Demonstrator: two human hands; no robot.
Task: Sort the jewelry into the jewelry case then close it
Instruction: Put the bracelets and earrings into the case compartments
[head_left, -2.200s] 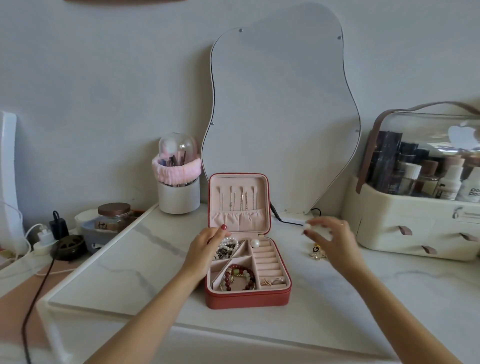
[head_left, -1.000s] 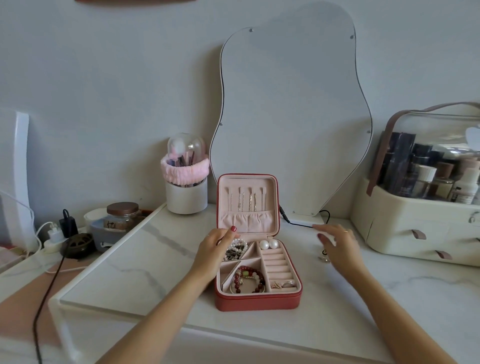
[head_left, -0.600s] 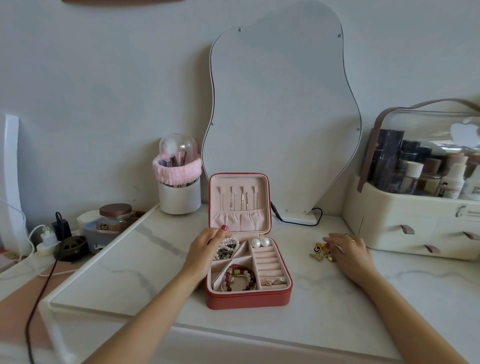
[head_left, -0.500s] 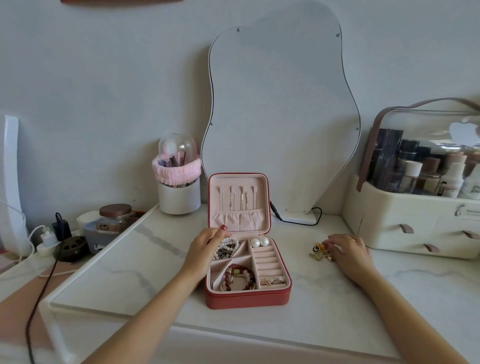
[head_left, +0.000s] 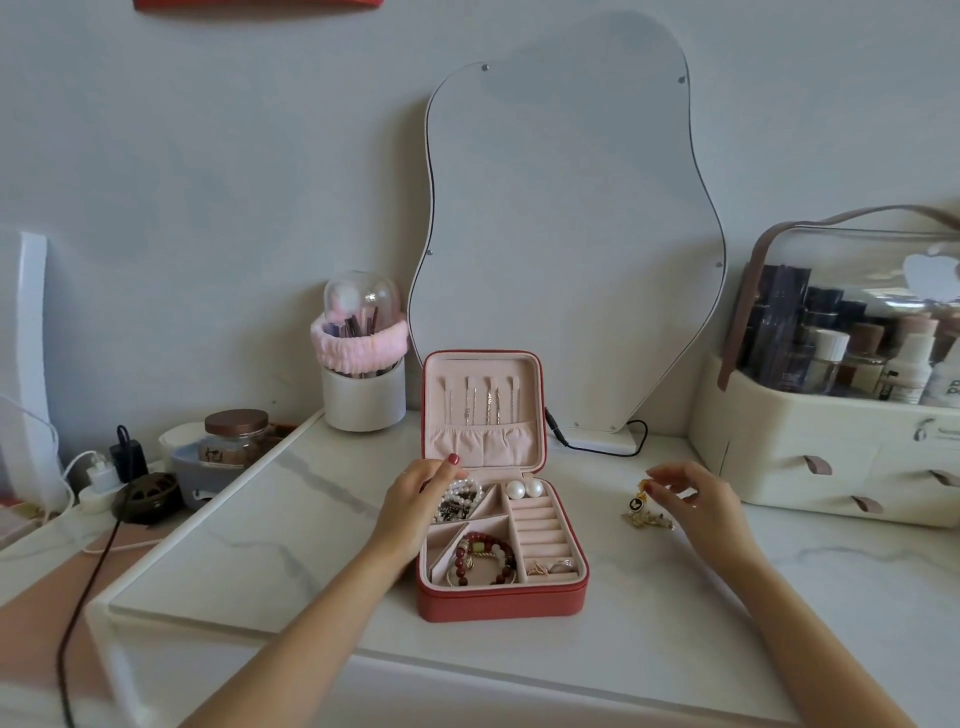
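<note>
The right hand (head_left: 698, 501) pinches what looks like a small gold earring (head_left: 638, 500) just above the remaining gold pieces (head_left: 649, 519), next needing a carry leftward into the open jewelry case (head_left: 501, 597), steadied by the left hand (head_left: 415, 501), already holding pearl studs (head_left: 524, 488), bracelets (head_left: 480, 558) and rings (head_left: 550, 566).

A tall wavy-edged frameless mirror (head_left: 566, 223) is leaning against the grey wall at twelve o'clock on the white marble-patterned tabletop (head_left: 291, 525). A white cylindrical brush cup with a pink fluffy band and clear dome (head_left: 361, 364) is standing at eleven o'clock. A cream cosmetics organiser with a clear lid (head_left: 831, 415) is sitting at two o'clock. A brown-lidded glass jar (head_left: 235, 436) is resting at nine o'clock, beside a black cable (head_left: 83, 592).
</note>
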